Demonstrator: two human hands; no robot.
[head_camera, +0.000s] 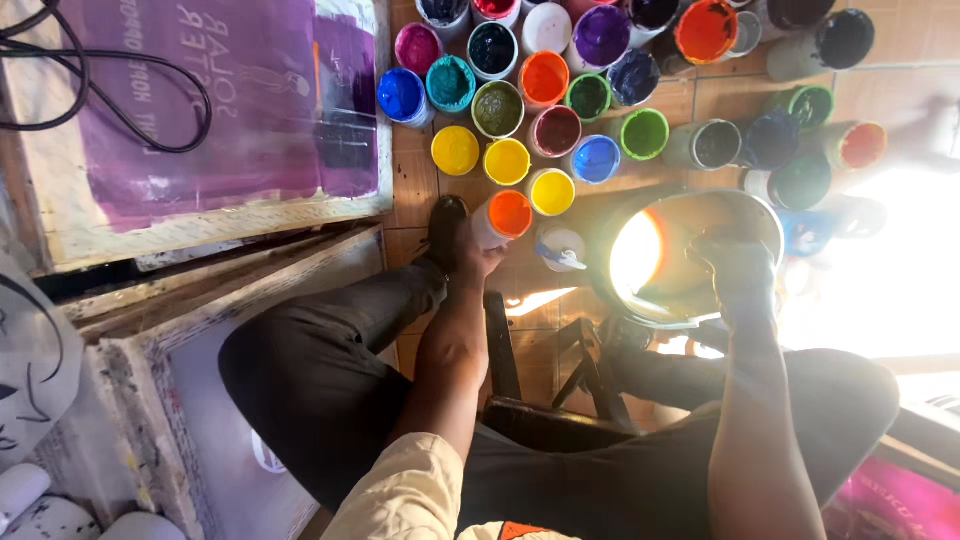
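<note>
Paint jars crowd the wooden floor (440, 190) ahead of a seated person in dark trousers, open-topped and set close together in rows: blue, teal, magenta, purple, green, maroon, orange and yellow among them. The left hand (470, 250) is closed around an orange paint jar (505, 215), which sits at the near edge of the cluster, just beside a yellow jar (552, 192). A small white capped bottle (560, 248) stands near it on the floor. The right hand (740, 268) grips the near rim of a large pale bucket (690, 225), which is tilted so its mouth faces the camera; strong sunlight glares off its inside wall. More jars stand beyond the bucket, some washed out by the light. To the left, a wooden-framed printing screen (210, 110) stained purple lies flat, with a black cable (110, 110) looped over it. A dark shoe (445, 225) shows just beside the left hand.
</note>
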